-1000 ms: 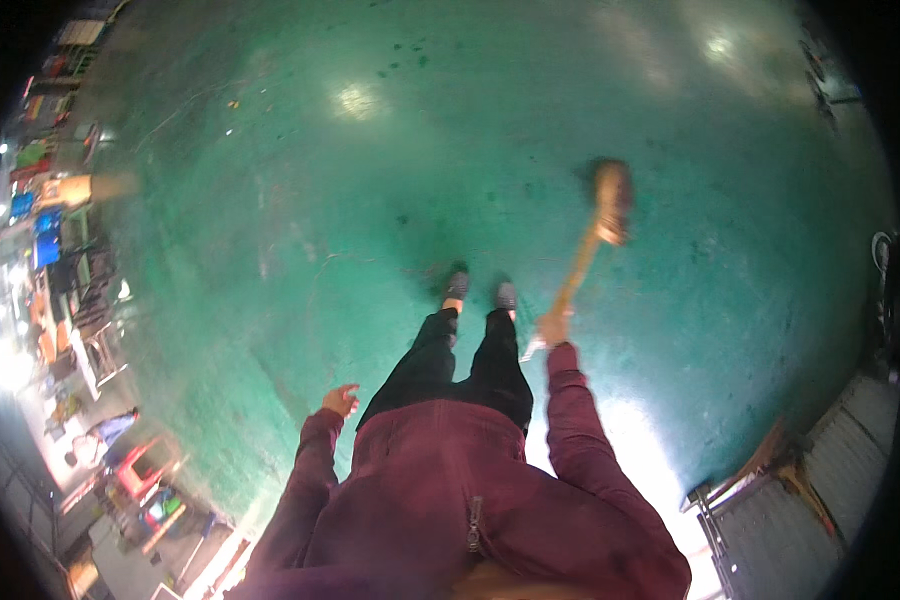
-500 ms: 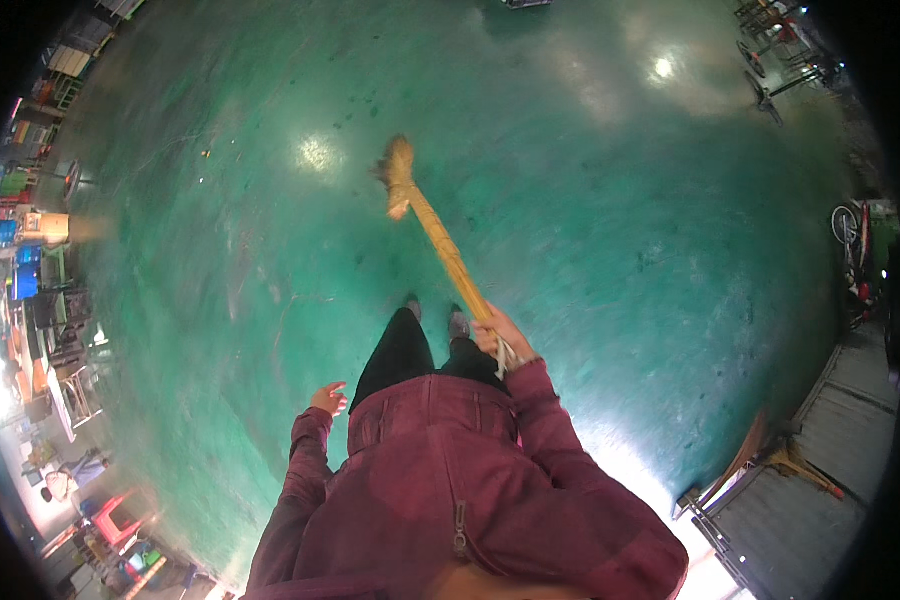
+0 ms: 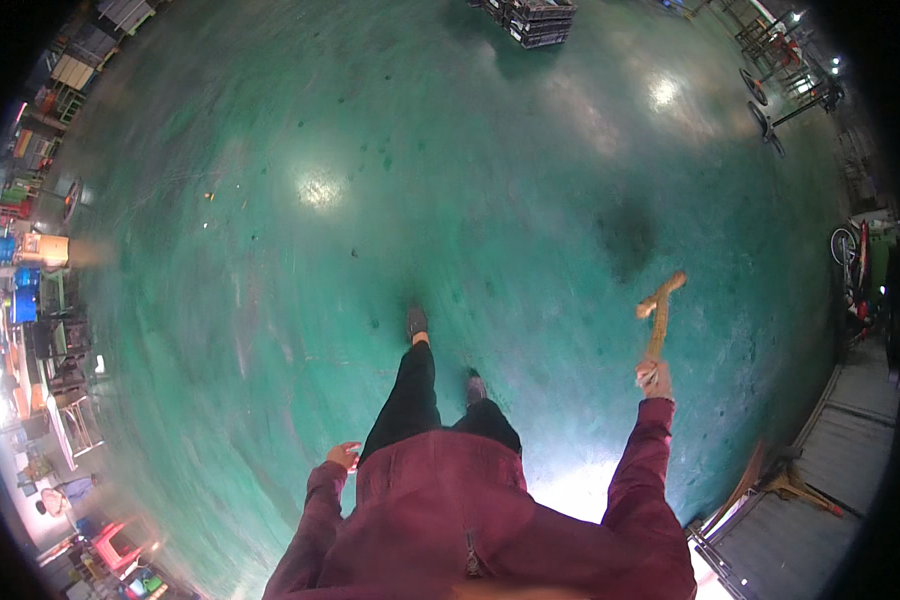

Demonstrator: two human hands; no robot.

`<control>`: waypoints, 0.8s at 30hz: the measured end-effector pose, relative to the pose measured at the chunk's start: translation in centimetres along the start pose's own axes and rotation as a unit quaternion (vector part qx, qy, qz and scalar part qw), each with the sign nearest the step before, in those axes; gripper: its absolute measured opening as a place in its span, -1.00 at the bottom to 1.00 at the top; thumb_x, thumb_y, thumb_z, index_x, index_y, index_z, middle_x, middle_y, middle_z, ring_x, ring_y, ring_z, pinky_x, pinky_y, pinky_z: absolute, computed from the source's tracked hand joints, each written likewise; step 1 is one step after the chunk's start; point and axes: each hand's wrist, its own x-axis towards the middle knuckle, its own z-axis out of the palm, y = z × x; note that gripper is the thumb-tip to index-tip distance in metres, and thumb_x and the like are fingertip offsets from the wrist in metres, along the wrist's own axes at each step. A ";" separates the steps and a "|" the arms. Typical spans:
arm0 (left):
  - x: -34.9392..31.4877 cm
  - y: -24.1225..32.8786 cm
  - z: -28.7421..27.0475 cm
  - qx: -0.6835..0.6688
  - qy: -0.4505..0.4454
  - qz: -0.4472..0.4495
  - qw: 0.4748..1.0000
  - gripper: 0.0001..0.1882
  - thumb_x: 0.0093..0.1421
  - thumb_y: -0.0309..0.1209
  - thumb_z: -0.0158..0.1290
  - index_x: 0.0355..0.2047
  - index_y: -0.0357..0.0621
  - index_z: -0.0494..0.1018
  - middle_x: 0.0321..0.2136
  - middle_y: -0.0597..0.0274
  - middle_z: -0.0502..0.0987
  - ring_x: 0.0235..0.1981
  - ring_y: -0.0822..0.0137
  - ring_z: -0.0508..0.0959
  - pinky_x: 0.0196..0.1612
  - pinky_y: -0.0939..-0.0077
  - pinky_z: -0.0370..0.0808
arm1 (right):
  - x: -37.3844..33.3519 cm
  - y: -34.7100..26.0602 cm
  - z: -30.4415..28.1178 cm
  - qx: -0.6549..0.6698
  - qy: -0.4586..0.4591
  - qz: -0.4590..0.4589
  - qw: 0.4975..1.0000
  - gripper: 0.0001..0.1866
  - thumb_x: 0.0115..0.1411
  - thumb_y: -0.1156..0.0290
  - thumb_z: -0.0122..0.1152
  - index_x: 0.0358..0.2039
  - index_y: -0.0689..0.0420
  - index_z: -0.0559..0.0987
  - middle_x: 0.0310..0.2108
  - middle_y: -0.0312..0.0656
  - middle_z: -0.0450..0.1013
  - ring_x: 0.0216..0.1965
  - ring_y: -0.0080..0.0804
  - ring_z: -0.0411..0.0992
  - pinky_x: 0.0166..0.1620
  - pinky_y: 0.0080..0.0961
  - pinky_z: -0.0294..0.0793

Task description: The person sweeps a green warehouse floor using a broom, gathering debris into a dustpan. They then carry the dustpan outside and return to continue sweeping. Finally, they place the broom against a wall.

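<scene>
I stand on a glossy green floor (image 3: 370, 180), walking, one foot ahead of the other. My right hand (image 3: 655, 378) is out to my right, closed around the wooden handle of a broom (image 3: 659, 310) whose head points away from me, low over the floor. My left hand (image 3: 343, 456) hangs by my left hip with fingers loosely apart, holding nothing. I wear a dark red jacket and black trousers.
Stacked dark crates (image 3: 530, 18) stand far ahead. Wheeled metal carts (image 3: 780, 90) are at the far right. Cluttered stalls with coloured bins (image 3: 30, 300) line the left edge. A wooden frame (image 3: 770, 480) and a grey ramp lie at the right rear.
The broom has swung from in front of me out to my right side, my right arm stretching outward with it. I have stepped forward. My left hand stays by my hip.
</scene>
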 end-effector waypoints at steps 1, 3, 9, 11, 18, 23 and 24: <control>0.2 1.4 -1.9 -0.017 0.012 0.023 1.000 -0.63 0.01 -0.49 -0.10 -0.12 0.07 0.39 -0.55 0.21 0.50 -0.63 0.42 0.48 -0.56 0.53 0.47 | 2.5 -0.5 1.2 -0.041 -0.030 -0.022 0.999 -0.87 0.10 0.42 -0.08 -0.55 0.15 0.29 -0.73 -0.37 0.10 -0.74 -0.60 0.09 -0.71 -0.69 0.11; 0.7 4.0 -5.0 -0.042 0.031 0.039 0.998 -0.62 0.01 -0.50 -0.09 -0.10 0.04 0.37 -0.53 0.20 0.51 -0.59 0.42 0.50 -0.54 0.55 0.47 | 7.1 -0.8 3.6 -0.061 -0.044 -0.082 0.994 -0.94 0.04 0.48 -0.04 -0.54 0.16 0.33 -0.71 -0.36 0.12 -0.74 -0.58 0.09 -0.70 -0.67 0.13; 1.8 11.1 -12.6 0.006 0.071 0.090 0.993 -0.62 0.04 -0.50 -0.11 -0.08 0.00 0.34 -0.50 0.21 0.51 -0.53 0.44 0.52 -0.52 0.59 0.47 | 19.8 15.4 9.0 -0.741 -0.108 -0.386 0.538 -0.83 -0.12 0.45 0.10 -0.44 0.18 0.47 -0.60 -0.15 0.36 -0.59 -0.32 0.37 -0.55 -0.48 0.36; 2.1 13.0 -13.9 0.012 0.057 0.091 0.994 -0.62 0.05 -0.49 -0.12 -0.07 -0.01 0.33 -0.48 0.22 0.52 -0.52 0.44 0.52 -0.52 0.59 0.47 | 21.9 26.1 10.7 -0.811 0.049 -0.309 0.494 -0.79 -0.14 0.44 0.10 -0.42 0.19 0.45 -0.62 -0.12 0.36 -0.58 -0.23 0.38 -0.54 -0.39 0.35; 3.1 16.2 -14.7 -0.011 0.021 0.098 0.995 -0.60 0.06 -0.47 -0.15 -0.03 -0.05 0.30 -0.48 0.18 0.51 -0.49 0.37 0.52 -0.47 0.51 0.50 | 15.6 49.1 19.9 -0.685 -0.139 -0.139 0.702 -0.56 -0.19 0.52 0.13 -0.22 0.19 0.29 -0.62 -0.15 0.32 -0.65 -0.23 0.32 -0.60 -0.33 0.30; 5.5 15.6 -14.9 -0.030 0.001 0.079 0.996 -0.58 0.06 -0.50 -0.14 -0.01 -0.02 0.27 -0.45 0.12 0.50 -0.49 0.31 0.52 -0.44 0.43 0.51 | 10.5 48.4 29.7 -0.472 -0.107 0.182 0.856 -0.67 -0.08 0.58 0.13 -0.29 0.10 0.27 -0.70 -0.31 0.19 -0.81 -0.58 0.15 -0.78 -0.60 0.11; 6.1 15.4 -15.0 -0.059 -0.008 0.066 0.996 -0.57 0.05 -0.51 -0.14 -0.02 -0.01 0.27 -0.45 0.11 0.50 -0.49 0.31 0.52 -0.46 0.42 0.50 | 9.5 47.7 30.7 -0.448 -0.114 0.192 0.866 -0.69 -0.05 0.59 0.12 -0.30 0.08 0.26 -0.71 -0.33 0.17 -0.83 -0.63 0.13 -0.81 -0.65 0.07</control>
